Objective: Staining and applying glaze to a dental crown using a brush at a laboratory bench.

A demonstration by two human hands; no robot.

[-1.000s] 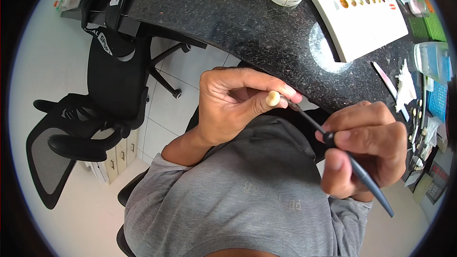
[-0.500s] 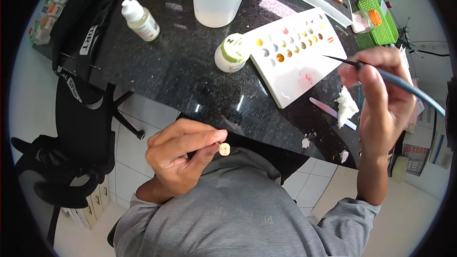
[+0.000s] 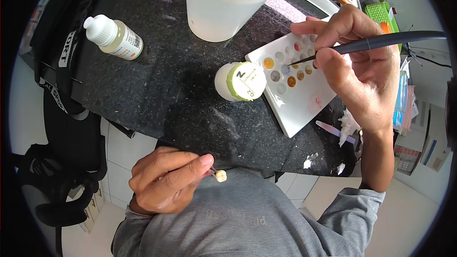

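Note:
My left hand is closed on a thin metal holder, likely tweezers, mostly hidden by my fingers. At its tip is a small ivory tooth crown, held in front of my shirt near the table's edge. My right hand pinches a fine paintbrush with a dark grey handle. Its pointed tip is at a greyish-blue well of the white palette; contact is too small to tell. Rows of round wells there hold yellow, brown, grey and red colours, and a pink smear marks the flat part.
A white jar with a green-rimmed lid touches or nearly touches the palette's left side. Behind stands a large translucent container; a dropper bottle is at left. Crumpled tissue and a lilac stick lie right.
My right hand has brought the brush left, from above the palette's right part to its coloured wells. My left hand, with the crown, sits slightly lower and further left as the view shifts closer.

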